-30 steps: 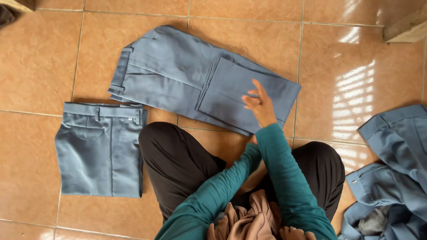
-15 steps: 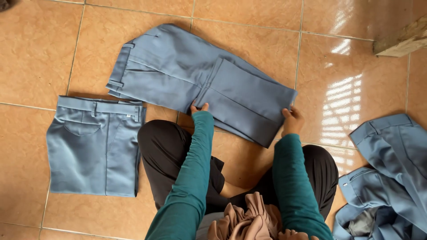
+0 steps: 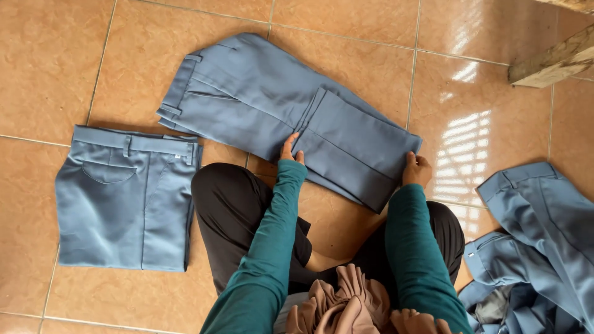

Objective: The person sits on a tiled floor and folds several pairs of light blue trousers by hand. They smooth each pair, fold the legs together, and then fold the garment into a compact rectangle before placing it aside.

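Observation:
A pair of blue-grey trousers [image 3: 260, 105] lies on the tiled floor in front of me, its legs folded back over themselves. My left hand [image 3: 289, 148] grips the near edge of the folded leg part at its left end. At the right end, my right hand [image 3: 416, 170] holds the corner of the same fold. Both arms are in teal sleeves, and I sit cross-legged in black trousers [image 3: 235, 210].
A folded pair of blue-grey trousers [image 3: 124, 198] lies flat to my left. A heap of unfolded blue-grey garments [image 3: 538, 247] sits at the right. A wooden piece [image 3: 550, 62] lies at the top right. Tan cloth [image 3: 346, 309] hangs at the bottom middle.
A second ago only my right hand pressed on the folded leg. Now both hands hold the fold's near edge, left at its left end, right at its right corner.

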